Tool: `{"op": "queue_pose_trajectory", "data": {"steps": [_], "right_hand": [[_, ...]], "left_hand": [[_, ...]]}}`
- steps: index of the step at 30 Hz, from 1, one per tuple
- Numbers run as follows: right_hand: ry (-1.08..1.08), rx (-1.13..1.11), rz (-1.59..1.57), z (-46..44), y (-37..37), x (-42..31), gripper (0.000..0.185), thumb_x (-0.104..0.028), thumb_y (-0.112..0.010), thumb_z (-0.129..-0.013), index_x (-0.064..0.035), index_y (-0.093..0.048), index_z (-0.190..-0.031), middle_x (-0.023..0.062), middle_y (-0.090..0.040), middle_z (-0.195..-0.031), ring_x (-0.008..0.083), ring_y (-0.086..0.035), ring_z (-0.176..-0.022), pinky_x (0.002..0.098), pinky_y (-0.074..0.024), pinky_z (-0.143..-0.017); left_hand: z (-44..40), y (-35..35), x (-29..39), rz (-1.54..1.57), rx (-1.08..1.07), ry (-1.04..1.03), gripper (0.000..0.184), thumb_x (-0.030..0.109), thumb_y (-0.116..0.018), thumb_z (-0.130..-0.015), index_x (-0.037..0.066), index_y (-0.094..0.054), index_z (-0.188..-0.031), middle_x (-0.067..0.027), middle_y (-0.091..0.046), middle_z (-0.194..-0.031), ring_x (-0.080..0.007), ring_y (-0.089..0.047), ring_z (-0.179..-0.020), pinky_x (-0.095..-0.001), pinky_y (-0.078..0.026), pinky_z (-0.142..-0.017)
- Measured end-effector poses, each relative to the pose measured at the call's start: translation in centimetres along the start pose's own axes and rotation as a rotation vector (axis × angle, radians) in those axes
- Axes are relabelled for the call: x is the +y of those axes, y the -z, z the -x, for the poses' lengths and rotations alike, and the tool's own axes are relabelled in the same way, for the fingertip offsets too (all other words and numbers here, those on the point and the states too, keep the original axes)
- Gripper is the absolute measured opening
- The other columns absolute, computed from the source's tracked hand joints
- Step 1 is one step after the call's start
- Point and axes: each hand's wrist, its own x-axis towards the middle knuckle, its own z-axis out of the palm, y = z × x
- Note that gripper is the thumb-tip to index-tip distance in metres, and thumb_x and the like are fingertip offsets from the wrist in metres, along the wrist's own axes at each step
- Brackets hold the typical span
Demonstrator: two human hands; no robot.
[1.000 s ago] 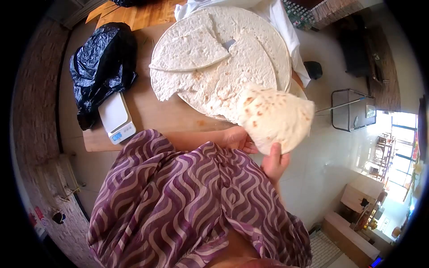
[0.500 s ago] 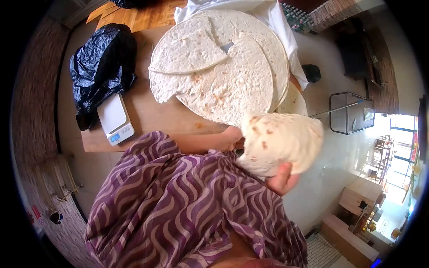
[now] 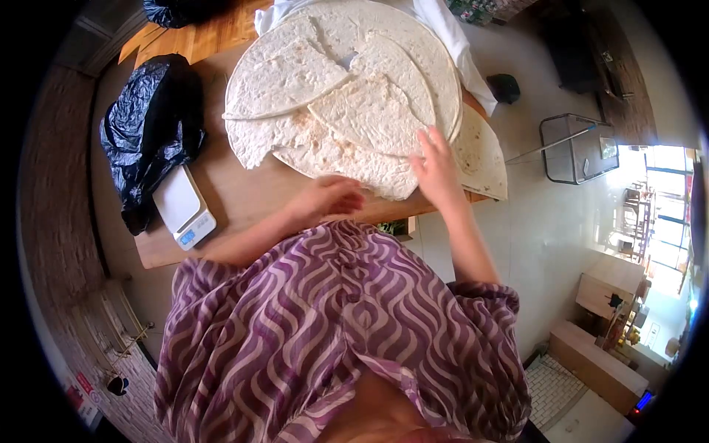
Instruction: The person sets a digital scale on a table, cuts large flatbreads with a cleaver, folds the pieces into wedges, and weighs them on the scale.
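Observation:
Large, thin round flatbreads (image 3: 413,44) lie in an overlapping pile, pale with light brown spots. On top rests a torn flatbread piece (image 3: 373,114), and another torn piece (image 3: 284,77) covers the pile's left side. My right hand (image 3: 436,170) is at the lower right edge of the top piece, its fingers stretched out and holding nothing. Close to the pile's front edge, my left hand (image 3: 332,198) hovers with loosely bent fingers apart and nothing visible in them. One more flatbread part (image 3: 478,155) sticks out beyond the table's right edge.
To the left on the wooden table (image 3: 244,196) are a white digital scale (image 3: 181,203) and a black plastic bag (image 3: 151,122). White cloth (image 3: 469,63) hangs behind the pile. A wire-framed bin-like stand (image 3: 580,148) is on the floor at right.
The torn flatbread piece has gone from my right hand, beyond the table's front edge, onto the pile. My right hand has moved up and let go. My left hand has shifted left.

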Motion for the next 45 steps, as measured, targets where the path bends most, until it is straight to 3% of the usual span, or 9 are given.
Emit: {"op": "queue_pose_trajectory", "data": {"steps": [6, 15, 22, 26, 30, 32, 34, 40, 45], "right_hand": [[-0.251, 0.005, -0.156, -1.5, -2.7, 4.7, 0.037, -0.021, -0.057, -0.085, -0.0015, -0.053, -0.116, 0.0204, -0.054, -0.113, 0.0345, -0.051, -0.106, 0.0393, -0.0425, -0.089], [-0.428, 0.021, -0.638, -1.0, -3.3, 4.4, 0.024, -0.021, -0.065, -0.082, -0.0001, -0.062, -0.094, 0.0074, -0.063, -0.073, 0.0132, -0.059, -0.067, 0.0278, -0.0463, -0.061], [-0.313, 0.209, -0.797, -0.5, 0.6, -3.1, 0.023, -0.011, -0.061, -0.085, 0.0011, -0.058, -0.105, 0.0057, -0.062, -0.090, 0.0092, -0.057, -0.081, 0.0229, -0.0466, -0.070], [0.152, 0.226, -0.535, -4.9, 1.5, -5.7, 0.036, -0.017, -0.061, -0.084, 0.0008, -0.053, -0.115, 0.0162, -0.055, -0.114, 0.0261, -0.054, -0.106, 0.0373, -0.0429, -0.090], [-0.229, 0.171, 0.096, -6.5, -3.7, 1.4, 0.052, -0.021, -0.061, -0.082, 0.0024, -0.044, -0.125, 0.0224, -0.051, -0.120, 0.0361, -0.048, -0.112, 0.0388, -0.0374, -0.097], [-0.410, -0.050, -0.026, -7.2, -2.4, 2.7, 0.052, -0.021, -0.062, -0.081, 0.0045, -0.045, -0.123, 0.0238, -0.053, -0.117, 0.0340, -0.052, -0.108, 0.0368, -0.0397, -0.094], [-0.528, -0.120, -0.212, -7.6, -2.0, 3.8, 0.046, -0.021, -0.063, -0.081, 0.0042, -0.049, -0.117, 0.0213, -0.057, -0.109, 0.0299, -0.056, -0.099, 0.0347, -0.0423, -0.087], [-0.755, -0.014, -0.947, -8.3, -3.8, 6.3, 0.026, -0.020, -0.063, -0.081, 0.0030, -0.060, -0.094, 0.0099, -0.064, -0.081, 0.0147, -0.057, -0.073, 0.0301, -0.0446, -0.068], [-0.438, 0.070, -0.304, -10.6, 7.8, -3.1, 0.030, -0.024, -0.061, -0.087, 0.0024, -0.059, -0.100, 0.0061, -0.063, -0.089, 0.0139, -0.056, -0.075, 0.0263, -0.0441, -0.071]], "left_hand": [[-0.8, 0.1, 1.8, 0.344, 0.179, -0.241, 0.042, 0.013, -0.044, -0.094, -0.006, -0.032, -0.130, -0.0193, -0.050, -0.119, -0.0265, -0.054, -0.106, -0.0355, -0.047, -0.090], [-7.0, -1.4, 4.1, 0.000, 0.457, -0.306, 0.028, 0.020, -0.061, -0.085, 0.000, -0.053, -0.102, -0.0072, -0.058, -0.080, -0.0142, -0.057, -0.066, -0.0283, -0.048, -0.057], [-1.9, -0.6, 10.0, -0.192, 0.464, -0.549, 0.029, 0.008, -0.057, -0.085, -0.004, -0.048, -0.109, -0.0148, -0.059, -0.099, -0.0219, -0.062, -0.080, -0.0305, -0.053, -0.070], [-1.5, 9.4, 14.3, -0.197, 0.591, -0.709, 0.039, 0.006, -0.059, -0.083, -0.005, -0.046, -0.117, -0.0178, -0.061, -0.101, -0.0232, -0.062, -0.089, -0.0301, -0.052, -0.071], [-1.4, 18.6, 13.0, -1.103, 1.091, -0.763, 0.056, 0.019, -0.062, -0.077, -0.005, -0.043, -0.124, -0.0211, -0.060, -0.105, -0.0304, -0.060, -0.095, -0.0355, -0.047, -0.080], [-1.7, 22.3, 11.4, -1.094, 0.998, -0.500, 0.058, 0.023, -0.064, -0.075, -0.003, -0.045, -0.123, -0.0227, -0.060, -0.103, -0.0334, -0.057, -0.101, -0.0369, -0.045, -0.084], [-2.7, 24.0, 8.6, -1.246, 1.172, -0.747, 0.055, 0.025, -0.063, -0.075, -0.004, -0.049, -0.119, -0.0205, -0.062, -0.096, -0.0334, -0.060, -0.091, -0.0361, -0.046, -0.079], [-1.7, 23.7, 10.1, -0.686, 1.055, -0.531, 0.048, 0.028, -0.064, -0.075, -0.004, -0.057, -0.110, -0.0143, -0.064, -0.088, -0.0215, -0.061, -0.080, -0.0296, -0.048, -0.072], [-2.4, 24.6, 10.6, -0.368, 0.978, -0.483, 0.040, 0.031, -0.062, -0.083, -0.001, -0.061, -0.107, -0.0034, -0.062, -0.083, -0.0119, -0.057, -0.071, -0.0256, -0.046, -0.063]]}}
